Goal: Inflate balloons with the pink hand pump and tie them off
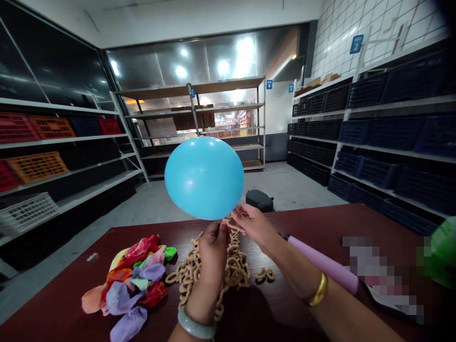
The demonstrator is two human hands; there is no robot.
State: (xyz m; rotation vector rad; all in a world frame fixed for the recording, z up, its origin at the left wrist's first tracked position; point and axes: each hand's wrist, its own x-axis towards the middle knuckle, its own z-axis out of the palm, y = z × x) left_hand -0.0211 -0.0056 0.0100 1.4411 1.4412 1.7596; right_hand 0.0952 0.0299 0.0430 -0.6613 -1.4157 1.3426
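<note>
A blown-up blue balloon (204, 178) is upright above the table, its lower end at my fingertips. My left hand (213, 242) is closed in a pinch at the balloon's neck, which the fingers mostly hide. Just right of it, my right hand (251, 219) pinches a tan elastic loop (235, 227) close to the neck. Beneath my hands lies a heap of similar tan loops (237, 268), partly covered by my left forearm. Two more loops (265, 274) lie apart to the right. Left of the heap is a pile of uninflated balloons (124, 297) in several colours.
A lilac tube (322, 263) with dark ends, like a hand pump, lies on the dark red table (285, 318). A blurred item (384, 280) and something green (443, 251) are at right. A dark stool (259, 200) stands beyond; crate-filled shelves (395, 152) line the sides.
</note>
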